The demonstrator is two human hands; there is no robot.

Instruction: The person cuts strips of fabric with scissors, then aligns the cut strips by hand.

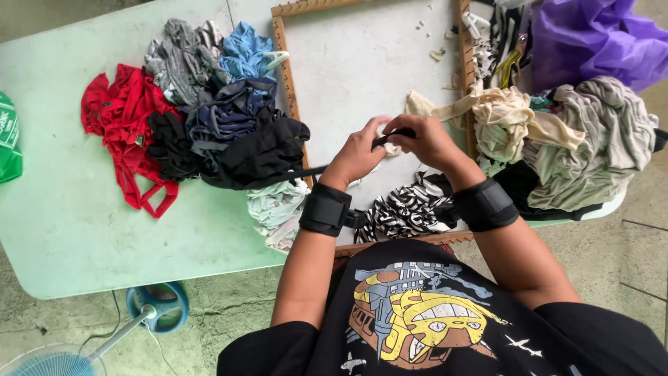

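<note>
My left hand (358, 154) and my right hand (424, 141) meet over the white board inside a wooden frame (287, 76). Both pinch a black fabric strip (384, 141), with a pale scrap of cloth (387, 132) bunched between the fingers. The strip trails left toward a black cloth heap (264, 152). Black bands wrap both wrists. A black-and-white striped cloth (407, 209) lies just below my hands.
On the pale green table (62, 216) lie red (125, 125), grey (177, 59), blue (245, 52) and navy fabric scraps. Cream and grey-green cloths (591, 139) pile at the right with a purple bag (591, 35). A fan base (158, 306) stands on the floor.
</note>
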